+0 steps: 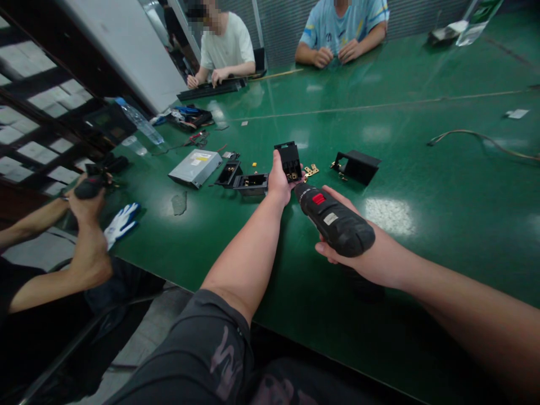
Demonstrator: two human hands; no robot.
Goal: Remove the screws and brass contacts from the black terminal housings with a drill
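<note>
My left hand (279, 181) is closed round a small black plastic socket part (289, 160), held up just above the green table (422, 169). My right hand (337, 242) grips a black electric screwdriver (333, 218) with a red switch. Its tip points at the lower edge of the black part, where brass contacts show. Loose brass pieces (311, 170) lie on the table just right of the part.
Two more black housings (243, 179) lie to the left, a black bracket (356, 166) to the right, and a grey drive box (195, 167) further left. A person at left holds a black tool beside a white-blue glove (121, 223). Two people sit at the far side. A cable (476, 138) runs at right.
</note>
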